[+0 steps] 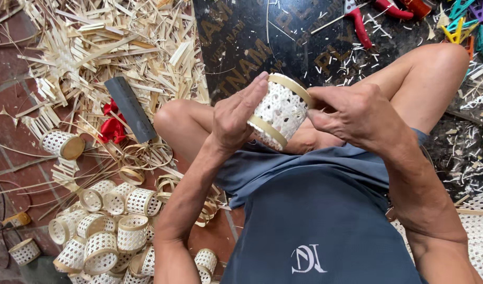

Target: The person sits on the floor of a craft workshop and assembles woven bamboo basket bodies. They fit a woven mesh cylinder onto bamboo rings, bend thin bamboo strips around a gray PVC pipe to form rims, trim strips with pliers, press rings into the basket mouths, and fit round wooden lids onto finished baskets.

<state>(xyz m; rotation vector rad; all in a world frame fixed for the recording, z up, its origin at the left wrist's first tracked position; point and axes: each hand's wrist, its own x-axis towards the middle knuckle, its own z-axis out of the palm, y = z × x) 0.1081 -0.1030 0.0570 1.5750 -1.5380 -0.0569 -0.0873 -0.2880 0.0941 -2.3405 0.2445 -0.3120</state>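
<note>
Fingers of my left hand and right hand closed around a small white woven bamboo basket, light, crushable, best gripped by its stiff tan rims at twelve o'clock.

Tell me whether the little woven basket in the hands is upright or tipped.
Tipped: the woven basket lies slanted between the left hand and right hand, its rims facing sideways.

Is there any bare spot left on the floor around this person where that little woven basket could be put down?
Some: the dark board ahead of the knees, between the pile of bamboo strips and the red-handled cutters, holds only small chips. The red tiles at far left are partly bare. It is crowded around the finished baskets and the coloured clips.
</note>
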